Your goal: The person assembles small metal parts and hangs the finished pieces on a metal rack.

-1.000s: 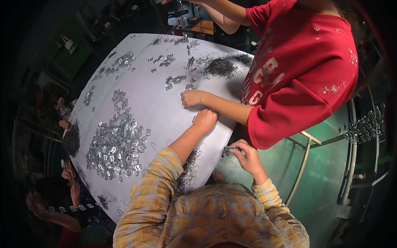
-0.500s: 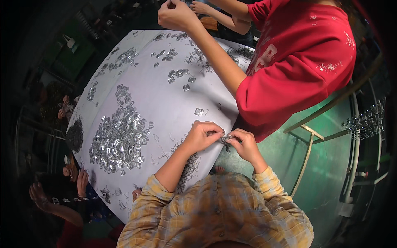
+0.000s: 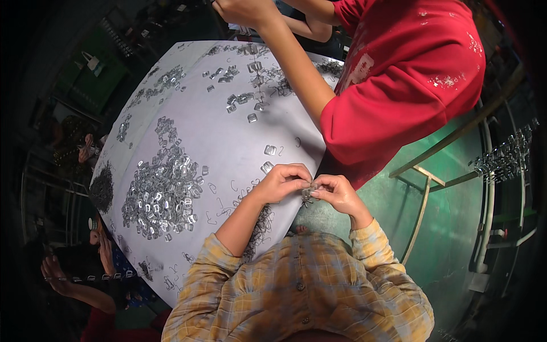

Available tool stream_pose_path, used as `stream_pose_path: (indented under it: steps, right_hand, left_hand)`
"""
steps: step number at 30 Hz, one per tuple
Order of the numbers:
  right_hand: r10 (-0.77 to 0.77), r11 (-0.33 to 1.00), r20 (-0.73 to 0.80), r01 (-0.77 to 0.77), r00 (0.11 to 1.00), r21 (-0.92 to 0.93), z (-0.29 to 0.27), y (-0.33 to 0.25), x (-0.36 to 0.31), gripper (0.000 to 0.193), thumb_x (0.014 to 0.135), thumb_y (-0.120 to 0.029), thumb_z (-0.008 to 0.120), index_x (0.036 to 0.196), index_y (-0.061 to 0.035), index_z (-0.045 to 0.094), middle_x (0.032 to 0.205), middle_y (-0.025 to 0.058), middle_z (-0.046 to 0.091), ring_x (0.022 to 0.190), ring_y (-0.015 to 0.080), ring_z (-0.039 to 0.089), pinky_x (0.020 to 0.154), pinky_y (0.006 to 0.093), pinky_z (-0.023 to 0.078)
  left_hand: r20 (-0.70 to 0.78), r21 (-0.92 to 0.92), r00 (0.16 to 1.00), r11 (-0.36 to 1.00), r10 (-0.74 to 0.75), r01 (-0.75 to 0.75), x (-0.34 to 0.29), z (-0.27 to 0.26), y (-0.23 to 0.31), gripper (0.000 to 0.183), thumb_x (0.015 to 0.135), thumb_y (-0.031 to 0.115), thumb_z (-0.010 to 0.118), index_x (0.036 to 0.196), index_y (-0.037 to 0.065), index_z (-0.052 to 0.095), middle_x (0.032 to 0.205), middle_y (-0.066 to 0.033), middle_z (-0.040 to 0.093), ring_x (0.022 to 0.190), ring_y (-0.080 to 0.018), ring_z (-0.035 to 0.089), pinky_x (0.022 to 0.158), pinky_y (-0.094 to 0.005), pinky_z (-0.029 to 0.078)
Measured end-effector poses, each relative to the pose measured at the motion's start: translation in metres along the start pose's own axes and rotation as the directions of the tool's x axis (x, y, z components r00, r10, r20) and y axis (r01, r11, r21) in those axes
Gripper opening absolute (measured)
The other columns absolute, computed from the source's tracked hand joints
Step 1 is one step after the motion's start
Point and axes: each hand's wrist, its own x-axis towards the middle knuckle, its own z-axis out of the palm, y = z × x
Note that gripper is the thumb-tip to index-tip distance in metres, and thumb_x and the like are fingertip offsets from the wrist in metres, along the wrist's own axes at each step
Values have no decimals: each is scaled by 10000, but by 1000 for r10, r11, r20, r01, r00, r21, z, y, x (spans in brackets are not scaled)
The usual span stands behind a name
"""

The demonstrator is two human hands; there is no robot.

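At the near right edge of the white-covered table, my left hand (image 3: 286, 183) and my right hand (image 3: 339, 196) meet with closed fingertips. Between them are small grey metal pieces (image 3: 308, 194), with thin wire ends hanging below. The fingers cover most of these, so I cannot tell the exact shape of each. Loose metal buckles (image 3: 270, 150) lie just beyond my left hand. Under my left forearm, thin bent wire hooks (image 3: 261, 232) are strewn along the table edge.
A large heap of shiny buckles (image 3: 161, 196) covers the table's left part, with a dark pile (image 3: 102, 189) beyond it. A co-worker in a red shirt (image 3: 404, 85) stands close at right, one arm over the table. A rack with hanging metal parts (image 3: 504, 157) stands far right.
My hands have drawn closer together, and the pieces between them are more covered. The red-shirted co-worker's raised hand has moved left, and a string of buckles now hangs near that arm.
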Motion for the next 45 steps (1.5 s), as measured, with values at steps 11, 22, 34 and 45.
stream_pose_path:
  steps: [11, 22, 34, 45]
  right_hand:
    - [-189, 954, -91, 160, 978, -254, 1, 8, 2, 114, 791, -101, 665, 829, 2, 634, 696, 6, 565, 594, 64, 490, 533, 250, 402]
    - [-184, 951, -3, 178, 983, -253, 9, 51, 56, 252, 776, -180, 656, 959, -6, 655, 773, 100, 579, 641, 177, 543, 621, 277, 442]
    - [-238, 739, 37, 205, 971, -642, 66, 76, 130, 246, 659, -104, 728, 861, -21, 613, 824, 120, 575, 825, 263, 545, 717, 364, 430]
    - [17, 1000, 166, -16, 986, -6, -6, -1, 46, 352, 707, -35, 643, 1047, -16, 549, 794, -16, 467, 675, 52, 434, 583, 196, 381]
  left_hand:
    - [-297, 121, 938, 968, -177, 221, -8, 29, 4, 75, 836, 58, 598, 886, 2, 595, 785, -11, 601, 698, -65, 536, 645, -219, 436]
    - [-521, 309, 844, 950, 129, 46, -33, 49, -12, 60, 781, 17, 642, 828, -6, 613, 787, -74, 633, 700, -129, 589, 638, -243, 455]
    - [-463, 232, 882, 972, 85, 28, -48, 47, -10, 74, 765, 1, 656, 827, 1, 616, 810, -84, 649, 732, -153, 619, 668, -255, 479]
    - [-508, -12, 855, 994, -102, 111, -35, 41, -24, 318, 773, -64, 640, 981, 33, 420, 828, -51, 608, 774, -101, 576, 717, -232, 448]
